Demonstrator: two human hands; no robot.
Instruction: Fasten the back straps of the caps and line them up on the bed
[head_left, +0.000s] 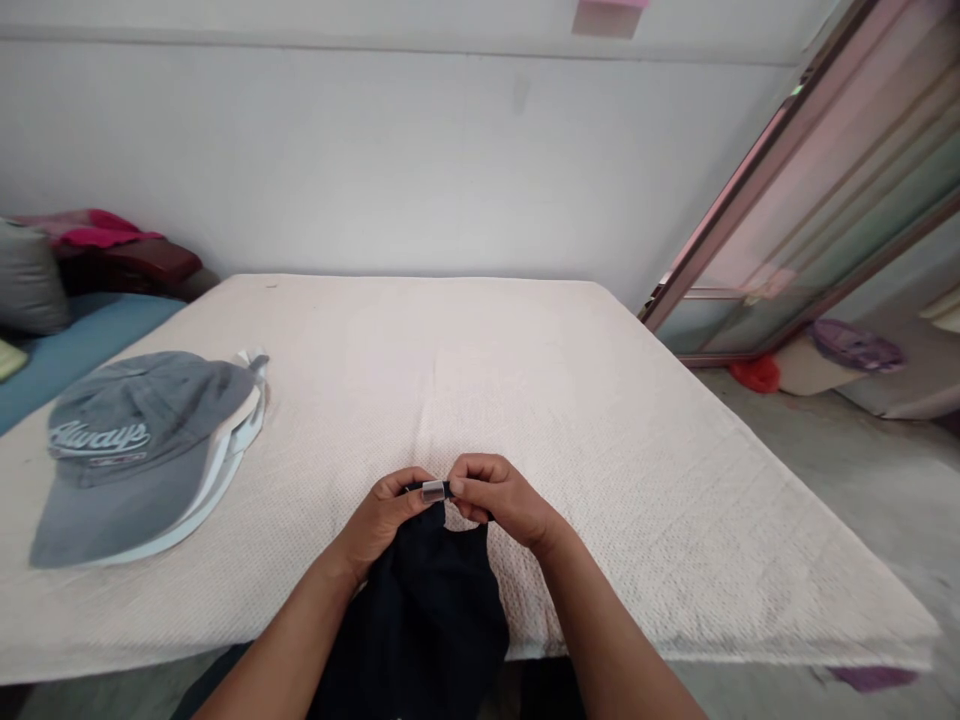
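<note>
White wall (337, 160) runs along the far side of a cream, cloth-covered table (525, 370), with a glass sliding door (795, 200) to the right and a grey cushion (28, 280) on a blue mat (112, 325) at the far left. At the near edge of the table, the left hand (386, 520) has its thumb and fingers closed on a dark cloth item (442, 610) right beside a small metal buckle (433, 490), while the right hand (499, 495) pinches the short dark strap (448, 490) just right of that buckle. Below both hands the dark cloth item hangs over the table edge (its full shape is hard to tell). Well apart, on the left of the table, lies a grey cap (139, 450) with "Always" across its front, a pale brim (229, 465) showing beneath it
</note>
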